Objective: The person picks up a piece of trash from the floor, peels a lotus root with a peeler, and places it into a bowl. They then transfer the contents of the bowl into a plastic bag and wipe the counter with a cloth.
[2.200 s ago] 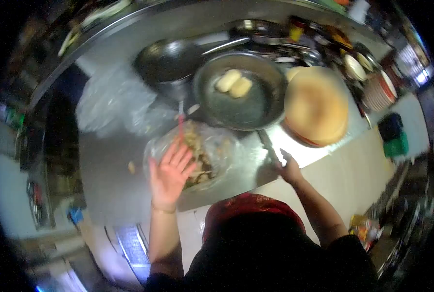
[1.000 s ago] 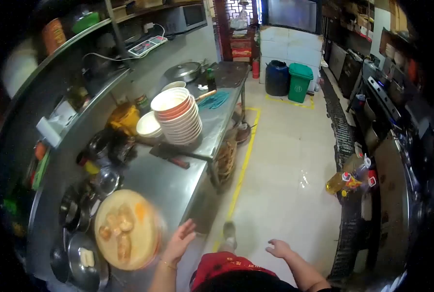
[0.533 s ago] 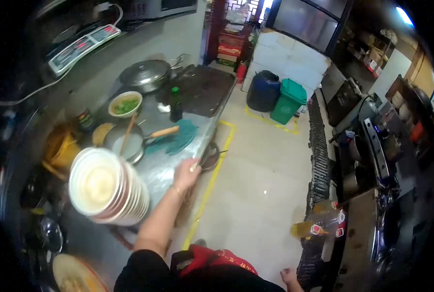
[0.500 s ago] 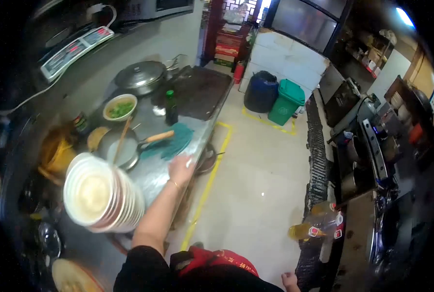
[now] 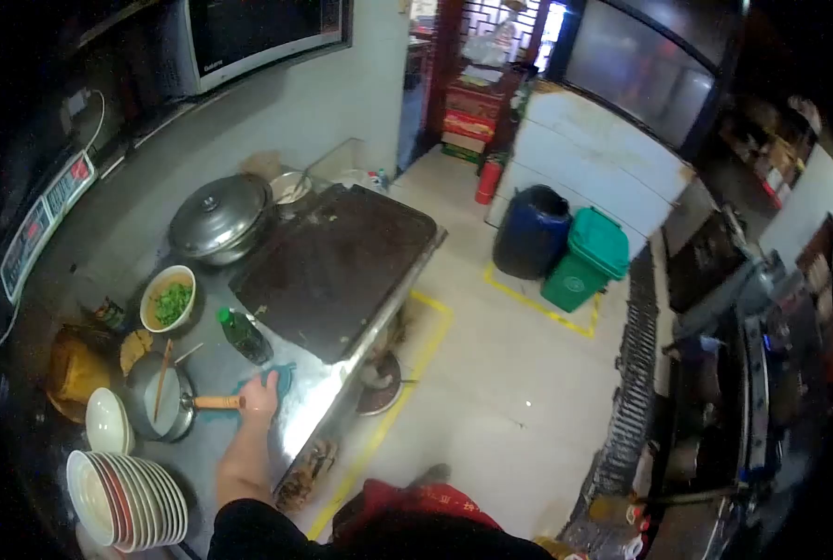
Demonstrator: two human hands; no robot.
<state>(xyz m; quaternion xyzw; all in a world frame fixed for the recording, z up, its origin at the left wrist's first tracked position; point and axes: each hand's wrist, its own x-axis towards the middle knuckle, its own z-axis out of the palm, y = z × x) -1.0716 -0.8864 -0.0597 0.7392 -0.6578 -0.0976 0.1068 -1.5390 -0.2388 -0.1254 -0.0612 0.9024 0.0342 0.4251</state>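
My left hand [image 5: 259,398] reaches over the steel counter and lies on a teal cloth [image 5: 284,376], thumb and fingers apart. Beside the thumb is the end of a wooden handle [image 5: 217,402], which belongs to a pan [image 5: 175,422] holding cloudy liquid. A pair of chopsticks [image 5: 162,383] leans in that pan. Just past my fingers stands a green-capped bottle [image 5: 242,336]. My right hand is out of view.
Stacked bowls [image 5: 127,504] stand at the near left. Behind are a bowl of chopped greens [image 5: 170,301], a lidded pot [image 5: 218,219] and a dark board [image 5: 342,266]. Across the floor stand a blue barrel [image 5: 532,233] and a green bin [image 5: 584,261]. Oil bottles [image 5: 612,532] sit at lower right.
My left hand has gone from the counter's edge onto the teal cloth by the pan handle. My right hand has left the view. The view has shifted.
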